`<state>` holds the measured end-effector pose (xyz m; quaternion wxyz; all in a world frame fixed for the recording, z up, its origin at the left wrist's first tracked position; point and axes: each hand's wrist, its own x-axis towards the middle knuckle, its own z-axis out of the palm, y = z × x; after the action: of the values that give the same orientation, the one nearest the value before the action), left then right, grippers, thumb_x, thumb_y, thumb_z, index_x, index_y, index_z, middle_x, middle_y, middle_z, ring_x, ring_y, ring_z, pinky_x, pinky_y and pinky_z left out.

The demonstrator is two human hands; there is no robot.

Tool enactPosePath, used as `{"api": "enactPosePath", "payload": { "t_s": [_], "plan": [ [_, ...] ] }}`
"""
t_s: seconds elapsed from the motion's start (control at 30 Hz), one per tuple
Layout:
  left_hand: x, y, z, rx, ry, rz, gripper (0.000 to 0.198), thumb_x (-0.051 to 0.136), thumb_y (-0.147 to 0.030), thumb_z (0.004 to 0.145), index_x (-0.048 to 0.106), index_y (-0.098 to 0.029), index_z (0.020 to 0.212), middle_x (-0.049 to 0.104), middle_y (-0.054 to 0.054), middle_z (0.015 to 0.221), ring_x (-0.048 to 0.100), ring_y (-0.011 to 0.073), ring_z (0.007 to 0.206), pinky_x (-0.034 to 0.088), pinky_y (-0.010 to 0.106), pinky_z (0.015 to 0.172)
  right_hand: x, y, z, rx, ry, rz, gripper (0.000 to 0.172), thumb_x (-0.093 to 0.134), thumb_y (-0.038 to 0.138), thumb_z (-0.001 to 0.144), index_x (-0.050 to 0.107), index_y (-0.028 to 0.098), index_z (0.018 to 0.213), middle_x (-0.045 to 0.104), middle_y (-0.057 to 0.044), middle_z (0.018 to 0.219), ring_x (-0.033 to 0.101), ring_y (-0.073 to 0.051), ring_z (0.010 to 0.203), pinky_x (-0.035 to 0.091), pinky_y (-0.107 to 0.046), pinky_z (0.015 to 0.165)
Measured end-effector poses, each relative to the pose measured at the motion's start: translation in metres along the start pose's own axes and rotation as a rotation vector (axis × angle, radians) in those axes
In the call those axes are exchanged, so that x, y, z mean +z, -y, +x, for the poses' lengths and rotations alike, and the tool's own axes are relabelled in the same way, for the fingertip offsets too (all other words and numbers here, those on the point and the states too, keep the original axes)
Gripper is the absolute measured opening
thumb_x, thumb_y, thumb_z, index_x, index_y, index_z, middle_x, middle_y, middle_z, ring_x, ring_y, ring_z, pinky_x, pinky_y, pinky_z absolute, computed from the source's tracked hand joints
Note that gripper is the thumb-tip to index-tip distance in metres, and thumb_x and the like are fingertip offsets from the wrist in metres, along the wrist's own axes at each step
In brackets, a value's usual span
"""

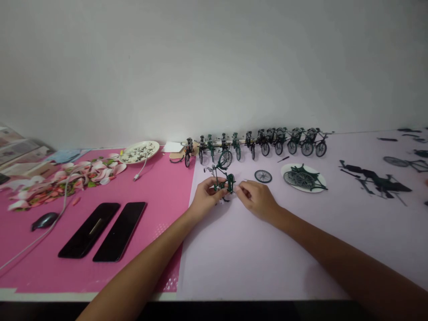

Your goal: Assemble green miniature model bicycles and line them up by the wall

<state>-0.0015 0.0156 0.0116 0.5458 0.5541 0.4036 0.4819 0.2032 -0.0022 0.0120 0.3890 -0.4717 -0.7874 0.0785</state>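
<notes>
My left hand is closed around the frame of a dark green miniature bicycle, which is tipped up with one spoked wheel at the top. Close against its right side, my right hand is closed in a pinch; whatever lies between those fingertips is too small to make out. A loose spoked wheel lies flat just beyond my right hand. Farther right, a white plate holds several wheels and dark green frame parts.
Assembled miniature bicycles stand in a row along the wall. More dark parts lie at the right. On the pink left side are two phones, a mouse, a cable, artificial petals and a plate of small pieces.
</notes>
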Motion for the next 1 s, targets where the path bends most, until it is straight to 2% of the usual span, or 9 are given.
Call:
{"api": "enactPosePath", "payload": {
  "t_s": [0.13, 0.2, 0.27, 0.47, 0.7, 0.83, 0.9, 1.0],
  "plan": [
    [-0.0013, 0.0016, 0.0012, -0.013, 0.029, -0.08, 0.052, 0.092, -0.036, 0.068, 0.068, -0.015, 0.11, 0.075, 0.008, 0.104, 0.071, 0.0152, 0.08, 0.058, 0.03, 0.08, 0.002, -0.0037, 0.0029, 0.268, 0.018, 0.243, 0.019, 0.052, 0.041, 0.097, 0.056, 0.023, 0.091, 0.05, 0.006, 0.055, 0.045, -0.014, 0.049, 0.031, -0.027, 0.053],
    [-0.0021, 0.0029, 0.0019, -0.017, 0.056, -0.11, 0.054, 0.093, -0.037, 0.068, 0.068, -0.015, 0.11, 0.075, 0.008, 0.103, 0.071, 0.0156, 0.081, 0.058, 0.031, 0.081, 0.0036, -0.0048, 0.0048, 0.389, 0.028, 0.424, 0.024, 0.054, 0.046, 0.096, 0.056, 0.023, 0.102, 0.047, 0.008, 0.052, 0.044, -0.014, 0.047, 0.031, -0.026, 0.05],
    [-0.0029, 0.0042, 0.0024, -0.015, 0.077, -0.139, 0.055, 0.094, -0.037, 0.068, 0.068, -0.015, 0.111, 0.074, 0.008, 0.102, 0.071, 0.0159, 0.082, 0.058, 0.032, 0.083, 0.0045, -0.0043, 0.0065, 0.447, 0.049, 0.571, 0.032, 0.057, 0.052, 0.093, 0.056, 0.023, 0.105, 0.044, 0.01, 0.051, 0.041, -0.014, 0.046, 0.03, -0.025, 0.047],
    [-0.0044, 0.0049, 0.0027, -0.023, 0.106, -0.147, 0.055, 0.094, -0.037, 0.07, 0.068, -0.015, 0.114, 0.074, 0.008, 0.1, 0.07, 0.0148, 0.08, 0.057, 0.029, 0.08, 0.0031, 0.0034, 0.0072, 0.446, 0.122, 0.737, 0.039, 0.066, 0.059, 0.086, 0.061, 0.021, 0.092, 0.041, 0.009, 0.052, 0.034, -0.011, 0.046, 0.027, -0.025, 0.046],
    [-0.0069, 0.007, 0.0035, -0.022, 0.115, -0.141, 0.056, 0.093, -0.037, 0.072, 0.068, -0.015, 0.117, 0.075, 0.009, 0.103, 0.071, 0.0146, 0.078, 0.057, 0.03, 0.079, 0.0057, 0.0025, 0.0061, 0.396, 0.095, 0.707, 0.043, 0.073, 0.062, 0.081, 0.061, 0.021, 0.085, 0.036, 0.009, 0.055, 0.032, -0.01, 0.051, 0.025, -0.025, 0.049],
    [-0.0074, 0.0094, 0.0046, -0.02, 0.095, -0.099, 0.058, 0.092, -0.038, 0.072, 0.069, -0.015, 0.12, 0.076, 0.012, 0.112, 0.074, 0.0188, 0.089, 0.057, 0.032, 0.085, 0.0071, 0.0014, 0.0065, 0.396, 0.06, 0.683, 0.043, 0.073, 0.062, 0.08, 0.062, 0.02, 0.084, 0.035, 0.009, 0.055, 0.032, -0.01, 0.051, 0.028, -0.025, 0.049],
    [-0.0069, 0.0084, 0.0044, -0.033, 0.077, -0.047, 0.061, 0.092, -0.039, 0.072, 0.069, -0.015, 0.124, 0.077, 0.014, 0.113, 0.075, 0.0214, 0.092, 0.057, 0.031, 0.082, 0.0077, 0.0012, 0.0064, 0.39, 0.031, 0.679, 0.041, 0.073, 0.06, 0.081, 0.061, 0.021, 0.084, 0.037, 0.009, 0.055, 0.034, -0.011, 0.051, 0.029, -0.025, 0.05],
    [-0.0059, 0.0041, 0.003, -0.078, 0.033, 0.045, 0.065, 0.09, -0.042, 0.074, 0.068, -0.014, 0.128, 0.079, 0.014, 0.103, 0.076, 0.0226, 0.085, 0.056, 0.029, 0.071, 0.0085, -0.0009, 0.0057, 0.36, -0.027, 0.646, 0.037, 0.071, 0.057, 0.084, 0.06, 0.021, 0.083, 0.04, 0.008, 0.056, 0.037, -0.011, 0.052, 0.032, -0.026, 0.051]
  ]
}}
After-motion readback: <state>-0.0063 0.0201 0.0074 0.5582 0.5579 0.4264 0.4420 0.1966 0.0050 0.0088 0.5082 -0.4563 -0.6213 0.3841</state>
